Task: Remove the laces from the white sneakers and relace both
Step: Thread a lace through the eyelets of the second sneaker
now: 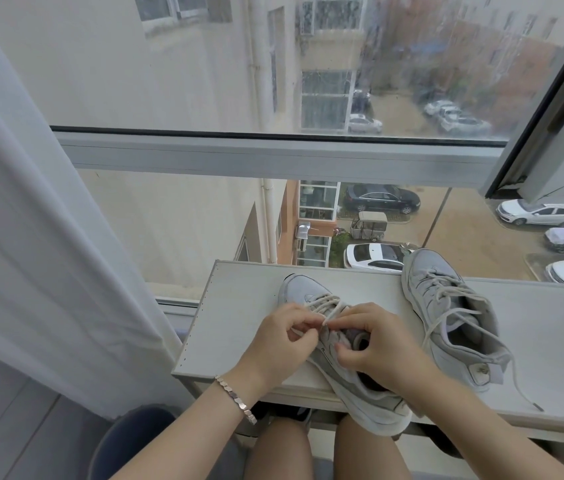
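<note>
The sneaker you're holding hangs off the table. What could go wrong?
The near sneaker overhangs the table edge at its heel, so a tug by the left hand on its lace might tip it off, though the right hand holds it. The loose lace of the other sneaker trails by the right forearm and could snag.

I see a white curtain [31, 237] hanging at nine o'clock, a pale shelf [232, 323] at six below the window frame [273, 154], a black car [381, 197] outside at two, and a dark rounded object [128, 441] at seven.
</note>
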Demonstrator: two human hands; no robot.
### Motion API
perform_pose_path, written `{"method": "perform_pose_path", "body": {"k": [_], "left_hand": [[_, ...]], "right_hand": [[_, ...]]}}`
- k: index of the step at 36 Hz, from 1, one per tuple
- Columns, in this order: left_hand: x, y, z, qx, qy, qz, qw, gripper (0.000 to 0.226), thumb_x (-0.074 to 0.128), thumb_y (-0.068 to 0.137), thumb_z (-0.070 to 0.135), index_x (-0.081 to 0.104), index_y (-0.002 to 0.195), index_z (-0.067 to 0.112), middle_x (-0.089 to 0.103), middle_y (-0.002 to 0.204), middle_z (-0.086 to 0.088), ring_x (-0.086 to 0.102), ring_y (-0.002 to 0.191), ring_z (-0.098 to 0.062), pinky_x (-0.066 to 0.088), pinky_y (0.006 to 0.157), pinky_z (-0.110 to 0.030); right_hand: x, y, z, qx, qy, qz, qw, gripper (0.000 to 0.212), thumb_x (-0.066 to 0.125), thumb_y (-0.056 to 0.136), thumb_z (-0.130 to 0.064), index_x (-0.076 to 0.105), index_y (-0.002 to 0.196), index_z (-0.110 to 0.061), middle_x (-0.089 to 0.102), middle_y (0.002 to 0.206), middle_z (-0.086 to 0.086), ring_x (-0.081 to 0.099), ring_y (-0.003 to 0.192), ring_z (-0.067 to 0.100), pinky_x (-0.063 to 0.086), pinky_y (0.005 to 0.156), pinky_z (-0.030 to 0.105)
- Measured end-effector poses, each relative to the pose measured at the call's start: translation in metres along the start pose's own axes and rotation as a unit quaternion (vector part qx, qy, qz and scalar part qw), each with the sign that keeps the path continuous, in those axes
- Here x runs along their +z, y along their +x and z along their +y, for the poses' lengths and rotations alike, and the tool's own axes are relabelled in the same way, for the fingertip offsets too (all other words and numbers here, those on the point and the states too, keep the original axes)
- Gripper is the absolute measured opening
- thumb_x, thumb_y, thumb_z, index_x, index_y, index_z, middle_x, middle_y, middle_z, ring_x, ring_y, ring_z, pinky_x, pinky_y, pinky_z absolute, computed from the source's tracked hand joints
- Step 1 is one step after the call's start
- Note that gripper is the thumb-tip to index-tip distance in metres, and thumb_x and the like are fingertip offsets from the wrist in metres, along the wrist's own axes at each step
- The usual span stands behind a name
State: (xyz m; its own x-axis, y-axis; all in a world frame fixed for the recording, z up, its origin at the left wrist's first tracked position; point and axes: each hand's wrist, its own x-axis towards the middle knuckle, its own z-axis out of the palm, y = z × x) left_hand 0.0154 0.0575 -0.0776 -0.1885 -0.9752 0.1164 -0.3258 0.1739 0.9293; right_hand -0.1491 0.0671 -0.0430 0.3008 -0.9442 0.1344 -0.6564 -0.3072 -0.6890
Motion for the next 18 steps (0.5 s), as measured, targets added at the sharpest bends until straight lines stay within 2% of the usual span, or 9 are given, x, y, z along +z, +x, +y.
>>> {"method": "perform_pose_path", "body": {"k": [3, 6, 8, 10, 15, 18], "left_hand": [[-0.0023, 0.0043, 0.0025, -0.032, -0.01, -0.008, 0.999, 0.026, 0.07, 0.081, 0.01, 0.069, 0.079, 0.036, 0.063, 0.085, 0.004, 0.056, 0.074, 0.0, 0.043, 0.071, -0.011], [-0.0059, 0.0073, 0.0025, -0.06, -0.032, -0.038, 0.997, 0.029, 0.074, 0.075, 0.004, 0.072, 0.078, 0.033, 0.066, 0.08, 0.004, 0.056, 0.068, 0.002, 0.043, 0.067, -0.011], [-0.0066, 0.0083, 0.0028, -0.074, -0.046, -0.046, 0.995, 0.026, 0.073, 0.076, 0.001, 0.073, 0.08, 0.028, 0.071, 0.08, 0.002, 0.062, 0.071, -0.002, 0.048, 0.069, -0.016], [-0.0056, 0.0098, 0.0025, -0.083, -0.042, -0.028, 0.995, 0.021, 0.071, 0.079, 0.004, 0.074, 0.079, 0.025, 0.073, 0.082, -0.002, 0.066, 0.078, -0.011, 0.053, 0.077, -0.023], [0.0005, 0.0104, 0.0018, -0.104, -0.041, 0.015, 0.994, 0.02, 0.067, 0.082, 0.006, 0.065, 0.07, 0.023, 0.071, 0.078, -0.005, 0.065, 0.072, -0.016, 0.054, 0.076, -0.03], [0.0016, 0.0093, 0.0021, -0.118, -0.094, 0.049, 0.987, 0.019, 0.065, 0.081, 0.001, 0.06, 0.069, 0.015, 0.07, 0.07, -0.003, 0.065, 0.064, -0.012, 0.054, 0.066, -0.026]], "right_hand": [[0.0002, -0.0008, -0.0001, -0.001, 0.002, 0.002, 1.0, 0.031, 0.071, 0.07, -0.008, 0.075, 0.097, -0.023, 0.054, 0.081, -0.029, 0.049, 0.086, -0.014, 0.033, 0.075, 0.0], [0.0003, -0.0006, -0.0004, 0.003, 0.001, 0.009, 1.0, 0.029, 0.072, 0.07, -0.009, 0.075, 0.095, -0.022, 0.054, 0.08, -0.028, 0.049, 0.083, -0.013, 0.034, 0.075, 0.0], [0.0004, -0.0003, -0.0002, 0.003, -0.001, 0.008, 1.0, 0.03, 0.072, 0.069, -0.009, 0.075, 0.096, -0.023, 0.054, 0.08, -0.028, 0.05, 0.084, -0.012, 0.034, 0.075, -0.001], [0.0006, -0.0002, 0.0004, 0.005, -0.004, 0.006, 1.0, 0.031, 0.072, 0.069, -0.009, 0.075, 0.096, -0.024, 0.054, 0.08, -0.026, 0.052, 0.085, -0.007, 0.034, 0.076, 0.0], [0.002, 0.0, 0.0031, 0.011, -0.009, 0.004, 1.0, 0.031, 0.072, 0.069, -0.009, 0.075, 0.097, -0.023, 0.057, 0.085, -0.02, 0.053, 0.09, 0.0, 0.035, 0.076, 0.001], [0.0023, -0.0002, 0.0042, 0.011, -0.005, 0.004, 1.0, 0.031, 0.072, 0.069, -0.009, 0.075, 0.097, -0.022, 0.058, 0.088, -0.018, 0.054, 0.092, 0.0, 0.036, 0.077, 0.002]]}}
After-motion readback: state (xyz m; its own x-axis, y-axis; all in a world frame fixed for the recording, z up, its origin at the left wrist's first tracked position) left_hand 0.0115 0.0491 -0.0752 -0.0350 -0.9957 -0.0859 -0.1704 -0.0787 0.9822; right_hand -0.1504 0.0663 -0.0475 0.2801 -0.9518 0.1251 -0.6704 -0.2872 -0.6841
